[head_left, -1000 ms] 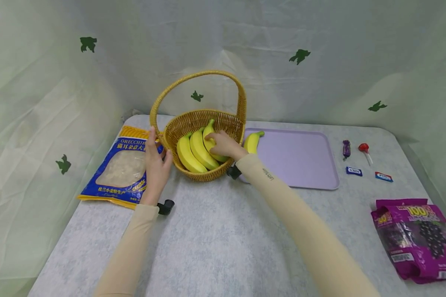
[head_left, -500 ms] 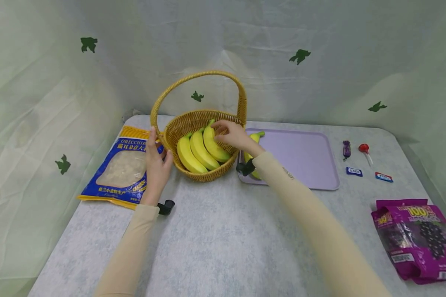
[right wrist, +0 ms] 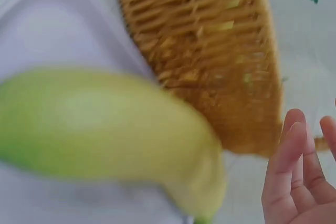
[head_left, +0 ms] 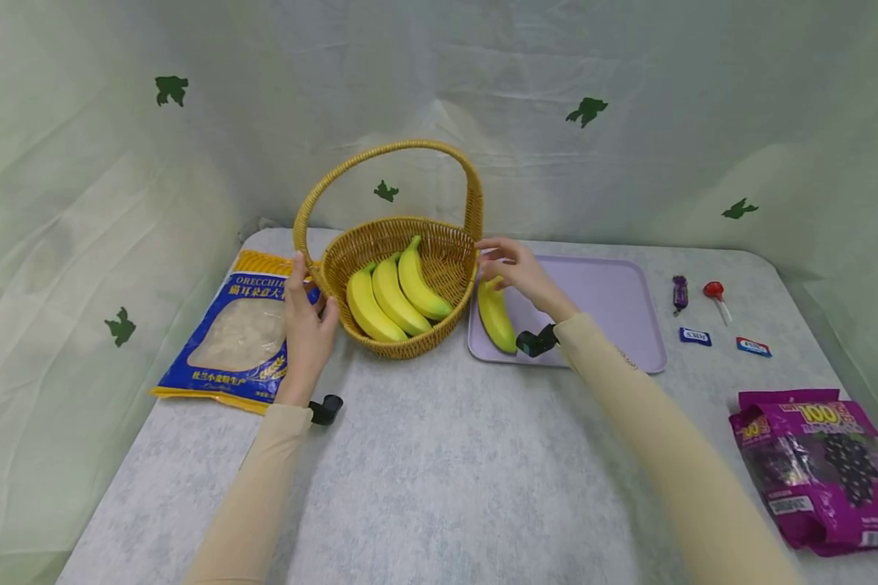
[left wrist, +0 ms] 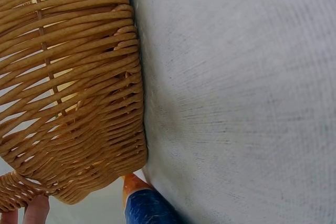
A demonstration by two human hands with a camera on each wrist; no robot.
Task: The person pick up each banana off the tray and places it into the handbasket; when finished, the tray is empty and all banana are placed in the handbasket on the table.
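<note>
In the head view, three yellow bananas (head_left: 390, 297) lie side by side in a woven wicker basket (head_left: 402, 348) with a tall arched handle. My left hand (head_left: 309, 325) holds the basket at its left side, by the base of the handle; in the left wrist view, fingertips (left wrist: 37, 211) show against the wicker there. Another banana (head_left: 495, 317) rests on the left part of a lilac tray (head_left: 593, 317). Just above its upper end is my right hand (head_left: 519, 272), fingers loosely bent around nothing, near the basket's right rim. In the right wrist view this banana (right wrist: 105, 124) looks large and blurred.
Left of the basket lies a blue and yellow pasta bag (head_left: 241, 329). Right of the tray are a purple-wrapped candy (head_left: 680, 294), a red lollipop (head_left: 715, 291) and two small wrapped candies, blue (head_left: 695, 335) and red-blue (head_left: 754, 347). A purple candy bag (head_left: 819, 471) lies at front right.
My right hand has let go of the rightmost banana in the basket, lifted out, and moved right to above the banana on the tray. The left hand and basket have stayed in place.
</note>
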